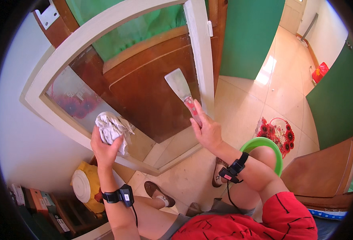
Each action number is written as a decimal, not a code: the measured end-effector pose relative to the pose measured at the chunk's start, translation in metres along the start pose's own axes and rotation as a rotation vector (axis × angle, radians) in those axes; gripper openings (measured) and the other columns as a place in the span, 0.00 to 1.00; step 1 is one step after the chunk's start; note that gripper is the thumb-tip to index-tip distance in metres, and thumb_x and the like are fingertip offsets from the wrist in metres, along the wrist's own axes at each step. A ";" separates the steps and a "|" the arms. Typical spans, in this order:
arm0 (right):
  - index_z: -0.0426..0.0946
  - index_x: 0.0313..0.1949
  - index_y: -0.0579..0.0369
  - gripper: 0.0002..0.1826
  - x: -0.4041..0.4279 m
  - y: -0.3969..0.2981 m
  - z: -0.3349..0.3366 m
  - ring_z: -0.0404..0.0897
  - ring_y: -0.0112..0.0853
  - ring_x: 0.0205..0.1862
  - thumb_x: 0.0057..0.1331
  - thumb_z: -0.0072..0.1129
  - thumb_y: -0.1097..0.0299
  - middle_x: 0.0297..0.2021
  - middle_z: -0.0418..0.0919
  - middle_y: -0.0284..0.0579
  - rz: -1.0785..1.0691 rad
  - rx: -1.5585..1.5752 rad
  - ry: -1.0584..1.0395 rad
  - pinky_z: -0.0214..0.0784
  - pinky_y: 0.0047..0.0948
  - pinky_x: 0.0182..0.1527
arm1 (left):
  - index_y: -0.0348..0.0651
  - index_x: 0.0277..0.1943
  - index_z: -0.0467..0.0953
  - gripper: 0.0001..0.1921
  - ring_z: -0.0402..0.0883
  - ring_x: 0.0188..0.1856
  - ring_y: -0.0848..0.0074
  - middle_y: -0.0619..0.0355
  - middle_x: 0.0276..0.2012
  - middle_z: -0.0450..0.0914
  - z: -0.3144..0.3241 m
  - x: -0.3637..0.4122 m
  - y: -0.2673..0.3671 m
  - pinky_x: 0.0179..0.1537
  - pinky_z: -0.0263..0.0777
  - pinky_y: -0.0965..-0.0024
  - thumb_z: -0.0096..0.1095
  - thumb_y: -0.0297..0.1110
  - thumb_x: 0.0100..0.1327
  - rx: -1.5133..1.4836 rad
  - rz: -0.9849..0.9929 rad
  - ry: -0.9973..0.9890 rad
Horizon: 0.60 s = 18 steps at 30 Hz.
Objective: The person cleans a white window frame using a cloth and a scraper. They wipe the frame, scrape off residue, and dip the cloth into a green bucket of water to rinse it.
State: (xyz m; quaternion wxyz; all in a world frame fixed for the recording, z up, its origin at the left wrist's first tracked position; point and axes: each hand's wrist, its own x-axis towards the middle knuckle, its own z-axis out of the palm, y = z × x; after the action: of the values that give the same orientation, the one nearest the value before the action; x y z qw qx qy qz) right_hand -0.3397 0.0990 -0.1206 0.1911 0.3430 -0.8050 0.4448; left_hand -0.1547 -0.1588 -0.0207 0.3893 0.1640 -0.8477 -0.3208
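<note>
A crumpled white cloth is bunched in my left hand, in front of the lower left part of a glass pane. My right hand grips a putty knife by its worn red handle, with the wide metal blade pointing up and to the left over the pane. Whether the blade or the cloth touches the glass, I cannot tell. A white-painted frame surrounds the pane. Through the glass show brown wood panelling and green fabric.
A green plastic basin stands by my right knee, beside a red floral floor decal. Green door panels flank a tiled passage. At lower left are shelved file boxes and a yellow cloth-like item with a white disc.
</note>
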 end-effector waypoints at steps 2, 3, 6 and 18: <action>0.54 0.72 0.44 0.36 -0.013 0.015 0.006 0.78 0.49 0.24 0.66 0.57 0.64 0.27 0.80 0.52 -0.011 0.011 -0.021 0.69 0.44 0.27 | 0.34 0.48 0.74 0.25 0.79 0.39 0.69 0.53 0.38 0.80 0.000 0.000 0.000 0.46 0.72 0.68 0.71 0.31 0.45 0.016 0.008 0.009; 0.53 0.72 0.44 0.36 -0.020 0.019 0.008 0.78 0.50 0.25 0.66 0.56 0.64 0.29 0.80 0.53 0.062 -0.012 -0.066 0.69 0.45 0.28 | 0.34 0.48 0.74 0.25 0.79 0.39 0.69 0.53 0.38 0.80 0.001 0.001 0.000 0.46 0.72 0.68 0.71 0.31 0.45 0.017 0.022 0.015; 0.48 0.73 0.44 0.38 -0.030 0.026 0.011 0.78 0.54 0.28 0.67 0.55 0.64 0.33 0.80 0.56 0.222 -0.036 -0.150 0.70 0.48 0.30 | 0.34 0.48 0.74 0.25 0.78 0.39 0.69 0.53 0.38 0.80 0.001 0.000 0.001 0.46 0.72 0.69 0.71 0.31 0.45 0.034 0.048 0.015; 0.45 0.74 0.47 0.37 -0.008 0.016 0.009 0.79 0.56 0.40 0.69 0.51 0.68 0.46 0.79 0.61 0.315 0.077 -0.215 0.71 0.46 0.39 | 0.34 0.47 0.74 0.24 0.78 0.39 0.70 0.54 0.37 0.79 0.002 0.000 -0.002 0.45 0.72 0.68 0.71 0.30 0.44 0.040 0.035 -0.009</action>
State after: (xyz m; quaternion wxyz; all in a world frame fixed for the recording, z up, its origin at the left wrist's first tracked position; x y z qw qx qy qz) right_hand -0.3454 0.1003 -0.1392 0.0188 0.2653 -0.8469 0.4605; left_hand -0.1557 -0.1595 -0.0230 0.3878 0.1554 -0.8585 -0.2975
